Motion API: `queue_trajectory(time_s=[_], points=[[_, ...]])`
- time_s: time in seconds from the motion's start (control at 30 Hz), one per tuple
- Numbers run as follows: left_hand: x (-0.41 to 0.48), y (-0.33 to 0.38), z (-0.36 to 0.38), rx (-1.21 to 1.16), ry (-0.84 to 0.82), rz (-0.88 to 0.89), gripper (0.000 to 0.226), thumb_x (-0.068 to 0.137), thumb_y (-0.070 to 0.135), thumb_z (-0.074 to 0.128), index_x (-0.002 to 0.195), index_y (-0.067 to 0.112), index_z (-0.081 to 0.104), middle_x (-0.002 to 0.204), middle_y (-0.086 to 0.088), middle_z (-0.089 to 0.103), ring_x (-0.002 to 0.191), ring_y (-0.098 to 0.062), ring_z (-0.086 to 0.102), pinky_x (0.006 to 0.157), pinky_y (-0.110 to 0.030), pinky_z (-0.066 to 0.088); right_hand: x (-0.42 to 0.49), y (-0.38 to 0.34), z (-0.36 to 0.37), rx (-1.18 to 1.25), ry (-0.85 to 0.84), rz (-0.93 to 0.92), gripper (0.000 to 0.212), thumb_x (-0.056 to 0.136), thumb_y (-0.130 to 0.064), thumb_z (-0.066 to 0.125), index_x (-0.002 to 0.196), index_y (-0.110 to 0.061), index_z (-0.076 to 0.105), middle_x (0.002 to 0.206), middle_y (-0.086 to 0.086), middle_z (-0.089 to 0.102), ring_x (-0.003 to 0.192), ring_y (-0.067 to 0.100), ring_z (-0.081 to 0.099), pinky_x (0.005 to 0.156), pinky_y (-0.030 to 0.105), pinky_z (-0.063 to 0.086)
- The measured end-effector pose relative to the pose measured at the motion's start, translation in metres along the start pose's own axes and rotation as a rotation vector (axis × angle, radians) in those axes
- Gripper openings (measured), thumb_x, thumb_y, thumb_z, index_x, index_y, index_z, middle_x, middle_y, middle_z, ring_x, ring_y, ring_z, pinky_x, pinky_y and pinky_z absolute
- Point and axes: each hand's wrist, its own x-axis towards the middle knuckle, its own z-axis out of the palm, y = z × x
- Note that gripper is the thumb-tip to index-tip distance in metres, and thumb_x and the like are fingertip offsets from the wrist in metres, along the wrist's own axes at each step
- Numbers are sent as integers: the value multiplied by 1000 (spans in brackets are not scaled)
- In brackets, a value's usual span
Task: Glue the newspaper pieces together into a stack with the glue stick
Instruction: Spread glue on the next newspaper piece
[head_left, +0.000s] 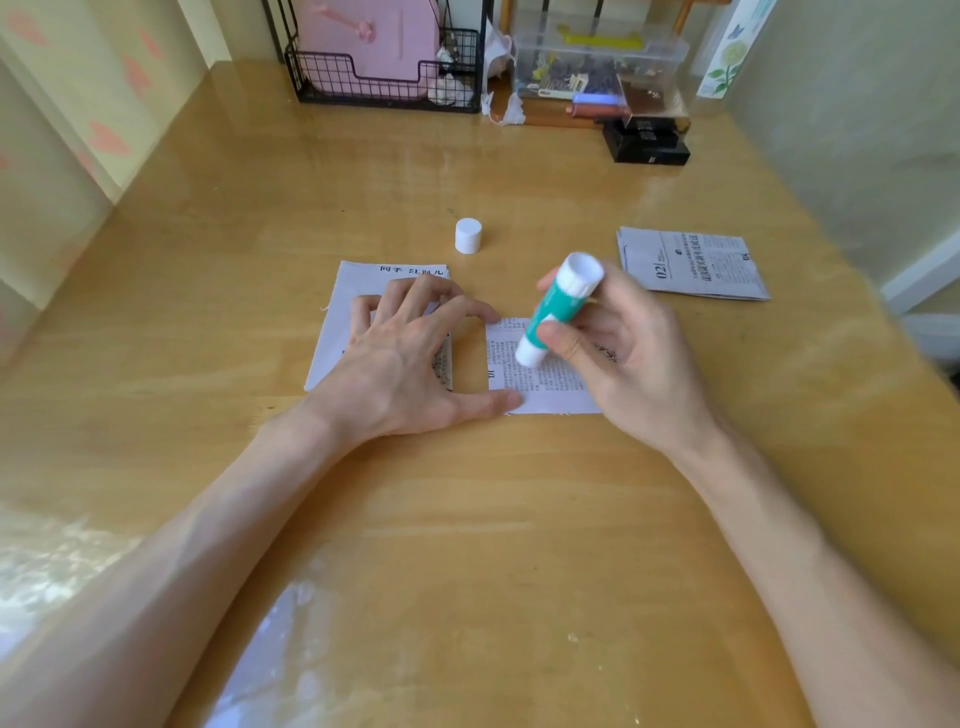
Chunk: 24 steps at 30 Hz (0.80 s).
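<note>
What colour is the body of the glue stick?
Teal green, with white ends; the glue stick shows clearly in the head view.

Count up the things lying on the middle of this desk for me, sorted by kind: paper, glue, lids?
Newspaper: 3, namely the left pile, the middle piece and the right pile
Glue stick: 1, gripped in the right hand
White cap: 1, standing loose
Total: 5

black wire rack (387, 88) with a pink folder (363, 39); clear plastic box (597, 57); small black box (647, 144) beside it
</note>
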Motion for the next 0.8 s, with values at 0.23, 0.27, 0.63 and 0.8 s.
queue_trajectory(time_s=[0.23,0.27,0.63,0.8], points=[[1,0,-1,-7,-6,-7,86,56,99,52,131,57,48,132,24,40,135,-9,34,107,-32,17,-1,0,10,-158,-103,-40,20,98,-10,74,111,0,61,101,-7,76,97,10,76,88,23,55],[1,0,-1,-6,-9,-9,86,56,99,52,131,57,48,133,23,40,135,-9,34,107,-32,17,0,1,11,-172,-97,-42,20,97,-9,74,111,0,61,101,-10,76,97,9,76,88,22,55],[0,1,-3,-11,-19,-9,86,56,98,52,131,57,49,130,25,36,135,-7,31,105,-30,14,14,15,17,-298,-26,-88,17,99,-8,69,112,-8,57,100,7,69,94,29,72,82,52,57],[0,2,-4,-16,-38,-10,86,57,97,55,132,56,49,132,24,36,136,-7,30,106,-29,12,17,16,15,-210,73,-47,19,98,-8,72,113,-6,60,99,3,71,95,17,75,88,46,60]])
